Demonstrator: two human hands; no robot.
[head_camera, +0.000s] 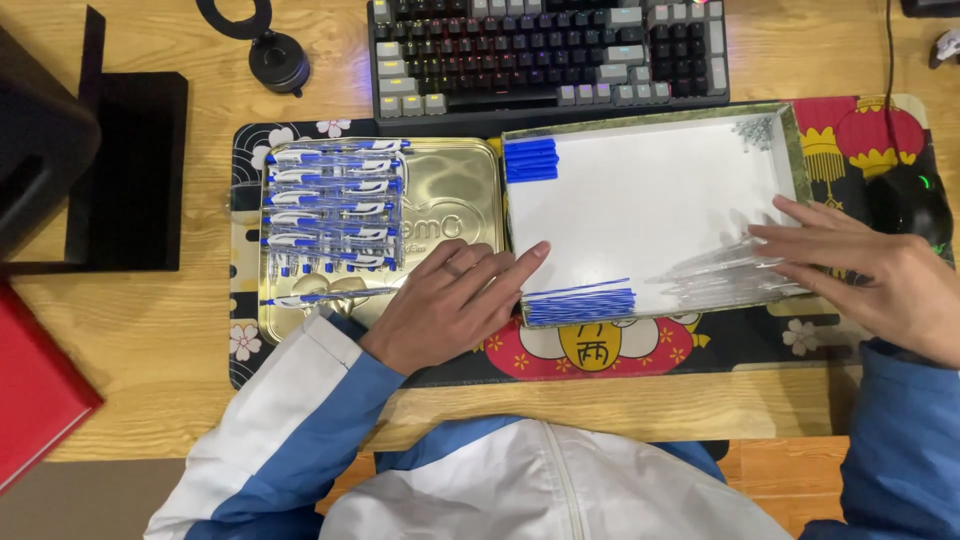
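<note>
My left hand (455, 297) lies flat on the gold tin tray (470, 190), its fingertips touching the left rim of the white shallow box (640, 205). My right hand (865, 270) reaches into the box's right side, fingers spread over a pile of clear pen barrels (725, 275); a grasp is not visible. Blue refills (580, 305) lie bundled along the box's near edge, and blue caps (530, 160) sit in its far left corner. Several assembled blue-and-clear pens (335, 205) are lined up in rows on the gold tray.
A patterned desk mat (700, 350) lies under tray and box. A keyboard (545, 50) sits beyond them, a black mouse (905, 200) at the right, a black round object (278, 60) at the back, a black stand (120, 170) and a red item (35, 390) at the left.
</note>
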